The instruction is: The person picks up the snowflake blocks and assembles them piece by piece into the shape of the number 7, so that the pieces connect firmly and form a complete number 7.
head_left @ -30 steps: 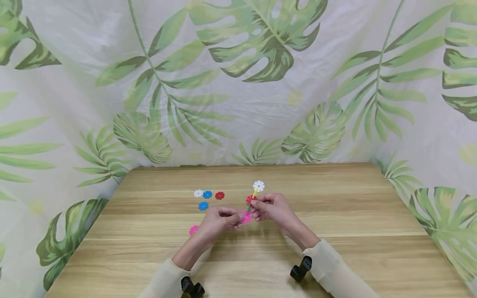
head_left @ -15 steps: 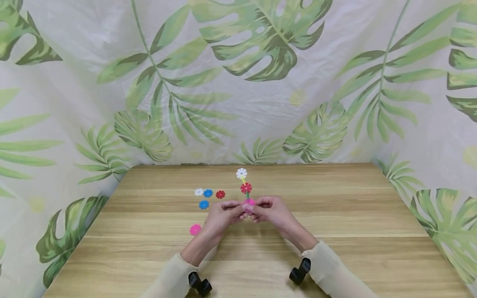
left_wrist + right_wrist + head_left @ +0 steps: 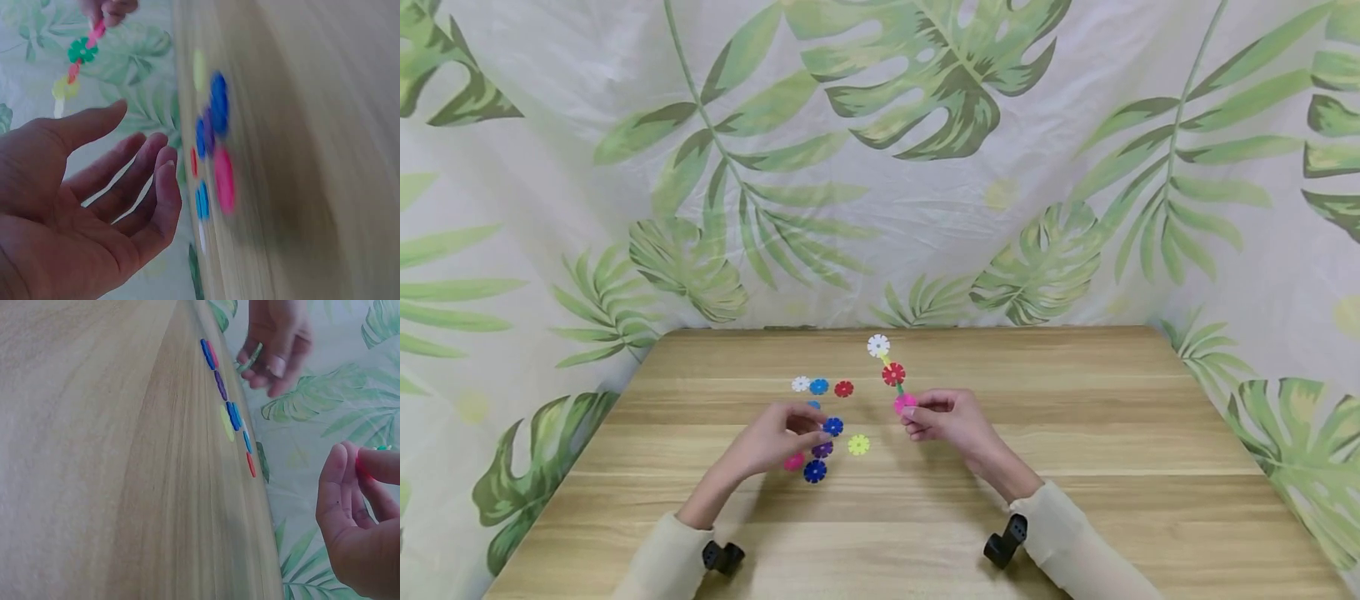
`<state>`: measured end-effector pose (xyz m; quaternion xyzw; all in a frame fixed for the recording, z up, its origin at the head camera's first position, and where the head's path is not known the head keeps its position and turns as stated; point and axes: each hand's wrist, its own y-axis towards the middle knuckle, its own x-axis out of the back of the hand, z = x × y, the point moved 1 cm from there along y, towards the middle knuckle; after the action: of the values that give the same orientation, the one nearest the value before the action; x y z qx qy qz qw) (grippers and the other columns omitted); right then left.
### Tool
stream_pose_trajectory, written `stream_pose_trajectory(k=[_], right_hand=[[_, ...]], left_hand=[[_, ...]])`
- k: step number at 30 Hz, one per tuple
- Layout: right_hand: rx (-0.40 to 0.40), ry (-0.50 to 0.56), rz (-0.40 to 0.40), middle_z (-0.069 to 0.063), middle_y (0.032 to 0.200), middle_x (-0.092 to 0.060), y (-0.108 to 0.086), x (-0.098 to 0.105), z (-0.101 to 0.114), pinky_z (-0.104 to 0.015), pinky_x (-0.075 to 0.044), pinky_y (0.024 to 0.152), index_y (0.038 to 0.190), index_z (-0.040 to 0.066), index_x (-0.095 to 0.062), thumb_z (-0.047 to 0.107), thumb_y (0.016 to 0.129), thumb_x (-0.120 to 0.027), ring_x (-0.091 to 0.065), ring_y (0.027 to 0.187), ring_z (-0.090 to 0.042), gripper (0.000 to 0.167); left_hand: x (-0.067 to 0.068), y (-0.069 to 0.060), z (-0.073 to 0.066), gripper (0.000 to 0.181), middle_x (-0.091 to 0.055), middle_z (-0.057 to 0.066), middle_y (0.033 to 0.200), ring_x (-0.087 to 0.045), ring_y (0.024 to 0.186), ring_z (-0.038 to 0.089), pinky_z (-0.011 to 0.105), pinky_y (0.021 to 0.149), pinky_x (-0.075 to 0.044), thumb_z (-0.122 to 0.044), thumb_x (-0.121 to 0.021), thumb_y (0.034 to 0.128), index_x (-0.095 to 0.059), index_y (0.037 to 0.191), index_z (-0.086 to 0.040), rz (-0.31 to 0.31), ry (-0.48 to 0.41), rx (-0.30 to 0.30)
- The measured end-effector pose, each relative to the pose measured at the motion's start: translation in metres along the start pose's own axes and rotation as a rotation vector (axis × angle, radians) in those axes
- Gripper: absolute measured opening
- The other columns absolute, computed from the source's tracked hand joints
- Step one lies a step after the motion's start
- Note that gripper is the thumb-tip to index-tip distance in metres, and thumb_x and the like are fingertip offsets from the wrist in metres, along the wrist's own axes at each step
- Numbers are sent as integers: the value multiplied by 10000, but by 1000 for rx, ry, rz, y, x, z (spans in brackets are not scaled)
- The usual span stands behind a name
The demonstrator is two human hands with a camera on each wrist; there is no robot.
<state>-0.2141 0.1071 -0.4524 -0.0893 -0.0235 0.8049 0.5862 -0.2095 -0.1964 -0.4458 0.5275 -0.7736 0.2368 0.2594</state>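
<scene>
My right hand (image 3: 946, 423) pinches the pink notched disc (image 3: 905, 404) at the lower end of a linked chain of discs. From it the chain rises, tilted left, through a green disc (image 3: 82, 50), a red disc (image 3: 893, 374) and a yellow disc (image 3: 886, 359) to a white disc (image 3: 878, 345). My left hand (image 3: 777, 440) hovers over loose discs with fingers bent loosely; the left wrist view shows nothing between thumb and fingers. Near its fingertips lie a dark blue disc (image 3: 833, 427) and a purple disc (image 3: 823, 449), partly hidden.
On the wooden table (image 3: 1075, 500), another dark blue disc (image 3: 815, 472), a pink disc (image 3: 793, 461) and a yellow-green disc (image 3: 859, 444) lie near the left hand. Farther back are white (image 3: 801, 383), blue and red discs. A leaf-patterned cloth (image 3: 925, 208) hangs behind the table.
My left hand has left the chain and moved left over the loose discs. The right hand's grip shifted from near the red disc to the pink one, and the chain now leans left.
</scene>
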Motion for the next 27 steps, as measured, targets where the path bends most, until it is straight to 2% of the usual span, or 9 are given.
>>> stream_pose_trajectory(k=[5,10,19,27], right_hand=[[15,16,13,-178,989,-804,-1,0,2,-313,-668,766,1207,-133,-691,21,965,-726,-760,793,-158,288],[27,24,20,-209,1023,-801,-2,1,3,-317,-669,764,1214,-148,-675,18,963,-727,-756,772,-136,306],[2,16,34,-122,967,-817,-2,7,1,-307,-669,774,1258,-146,-656,22,972,-717,-768,786,-134,337],[-8,-1,28,-177,997,-810,-3,10,-1,-309,-668,773,1239,-149,-661,13,969,-714,-767,787,-140,319]], left_hand=[[13,-16,16,287,-758,29,956,-671,877,140,209,738,-574,-150,-807,920,-750,1154,5,18,96,-36],[17,-25,25,291,-739,11,924,-640,833,131,202,712,-556,-119,-853,862,-764,1121,-19,48,158,-46],[16,-27,38,293,-723,23,928,-631,827,147,210,700,-557,-131,-872,844,-766,1101,-40,69,171,-49],[18,-25,41,165,-705,-19,872,-627,796,133,210,679,-551,-97,-837,871,-777,1024,-81,68,175,-33]])
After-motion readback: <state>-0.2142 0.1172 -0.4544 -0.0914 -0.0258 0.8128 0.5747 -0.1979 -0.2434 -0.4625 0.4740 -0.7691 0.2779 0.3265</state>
